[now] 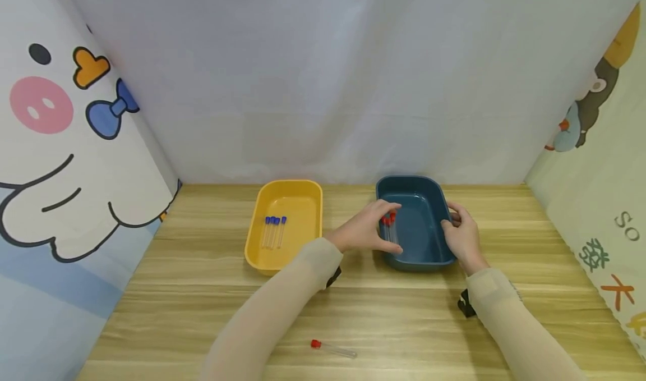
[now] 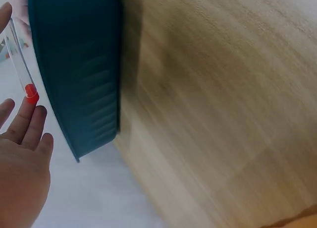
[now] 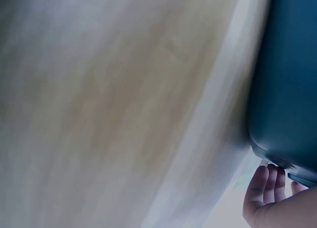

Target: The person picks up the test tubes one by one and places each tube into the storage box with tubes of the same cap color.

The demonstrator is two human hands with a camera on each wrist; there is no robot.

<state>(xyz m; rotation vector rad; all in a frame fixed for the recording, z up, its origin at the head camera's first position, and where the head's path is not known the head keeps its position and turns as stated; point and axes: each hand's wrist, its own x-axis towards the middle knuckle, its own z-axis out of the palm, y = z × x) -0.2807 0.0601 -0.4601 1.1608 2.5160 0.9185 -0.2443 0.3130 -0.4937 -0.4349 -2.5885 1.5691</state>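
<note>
My left hand [image 1: 367, 226] reaches over the left rim of a dark blue bin [image 1: 419, 241]. In the left wrist view it holds a clear test tube [image 2: 19, 59] with a red cap [image 2: 31, 93] lengthwise, thumb at the glass end and a fingertip at the cap. The tube shows above the bin's rim. Red caps [image 1: 386, 221] of tubes overlap the bin's left side between thumb and fingers in the head view. My right hand [image 1: 463, 236] grips the bin's right rim, thumb over the edge, fingers around the outside wall; in the right wrist view those fingers [image 3: 270, 184] curl at the bin.
A yellow bin [image 1: 303, 201] stands to the left, with several blue-capped tubes [image 1: 275, 229] lying side by side in it. One more red-capped tube [image 1: 335, 349] lies on the wooden table [image 1: 404, 319] near the front. A pale curtain [image 1: 323, 89] hangs behind.
</note>
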